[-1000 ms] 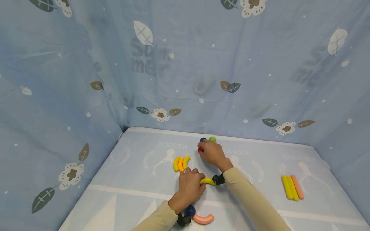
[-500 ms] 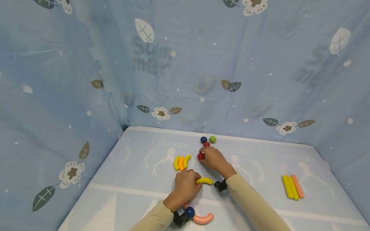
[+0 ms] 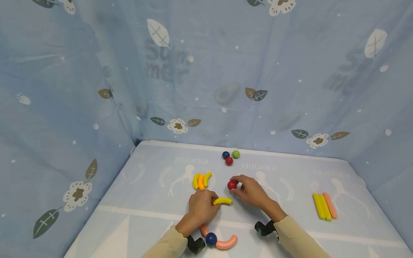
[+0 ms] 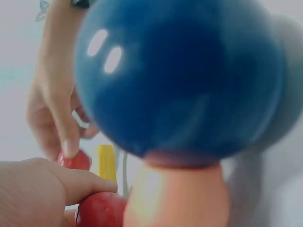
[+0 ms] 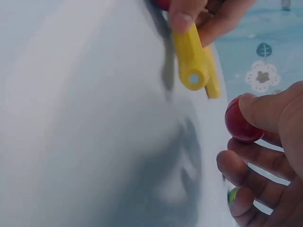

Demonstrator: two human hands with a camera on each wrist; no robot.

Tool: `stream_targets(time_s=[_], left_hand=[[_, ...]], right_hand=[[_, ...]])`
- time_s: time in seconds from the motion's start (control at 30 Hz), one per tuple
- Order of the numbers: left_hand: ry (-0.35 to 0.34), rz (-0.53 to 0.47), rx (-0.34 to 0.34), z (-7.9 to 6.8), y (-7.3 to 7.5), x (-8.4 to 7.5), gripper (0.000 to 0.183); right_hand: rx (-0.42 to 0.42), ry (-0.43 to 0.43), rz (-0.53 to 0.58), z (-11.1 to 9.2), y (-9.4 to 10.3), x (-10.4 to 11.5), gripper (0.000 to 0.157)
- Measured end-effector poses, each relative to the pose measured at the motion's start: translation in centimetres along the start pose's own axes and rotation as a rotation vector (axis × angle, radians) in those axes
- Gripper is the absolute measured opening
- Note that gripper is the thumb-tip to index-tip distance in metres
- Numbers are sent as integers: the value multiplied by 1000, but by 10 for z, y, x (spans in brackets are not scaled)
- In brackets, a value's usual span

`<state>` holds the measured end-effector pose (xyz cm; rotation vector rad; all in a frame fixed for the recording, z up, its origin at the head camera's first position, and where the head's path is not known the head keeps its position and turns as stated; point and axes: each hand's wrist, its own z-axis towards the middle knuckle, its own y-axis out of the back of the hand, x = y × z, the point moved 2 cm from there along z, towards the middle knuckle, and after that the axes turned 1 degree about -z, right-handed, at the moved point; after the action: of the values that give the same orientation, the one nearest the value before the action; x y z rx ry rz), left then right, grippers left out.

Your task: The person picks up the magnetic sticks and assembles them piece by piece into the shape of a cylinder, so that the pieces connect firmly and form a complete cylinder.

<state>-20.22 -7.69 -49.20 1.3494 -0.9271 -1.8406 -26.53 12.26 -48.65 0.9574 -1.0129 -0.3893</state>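
Pinching a red ball point(image 3: 231, 185), the right hand point(image 3: 253, 193) sits over the worktop point(image 3: 135, 200) near the free end of a yellow tube point(image 3: 223, 201), which the left hand point(image 3: 202, 206) grips; by a wrist camera point(image 3: 195, 245), a blue ball point(image 3: 211, 239) meets two pink tubes point(image 3: 227, 243).

Clock centred on the right hand point(image 3: 251, 193), head view; 12 toward the patterned blue cloth wall point(image 3: 200, 82).

Free: bare pale-blue printed table point(image 3: 297, 200), 12 to 2; open lane at 3, as far as two yellow and one salmon straight sticks point(image 3: 324, 206). Narrow gap between the gripped glossy red ball point(image 3: 232, 185) and the yellow curved hollow tube point(image 3: 224, 201).

Obstacles: beige sleeve point(image 3: 300, 234), 4 to 5; glossy blue ball point(image 3: 211, 239) with salmon curved tubes point(image 3: 227, 243), 7 to 8; left hand point(image 3: 202, 206), 8 to 9; blue, red and green balls point(image 3: 229, 161), 11.
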Motion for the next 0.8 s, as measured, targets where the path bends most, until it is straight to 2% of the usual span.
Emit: stream_targets(time_s=[0.17,0.33,0.6,0.8], left_hand=[[12,-5,-2,0,1,2,13],[42,-7,17,-3,1,4,14],[44,-20,22,-4,2,3,14],[38,-24,23,-5,1,3,15]], right_hand=[[-1,-11,30,-24,1,-5,37],[28,-24,65,-40,-2,-7,37],[29,52,130,-48,-6,2,37],[33,49,151,-51,-10,5,38]])
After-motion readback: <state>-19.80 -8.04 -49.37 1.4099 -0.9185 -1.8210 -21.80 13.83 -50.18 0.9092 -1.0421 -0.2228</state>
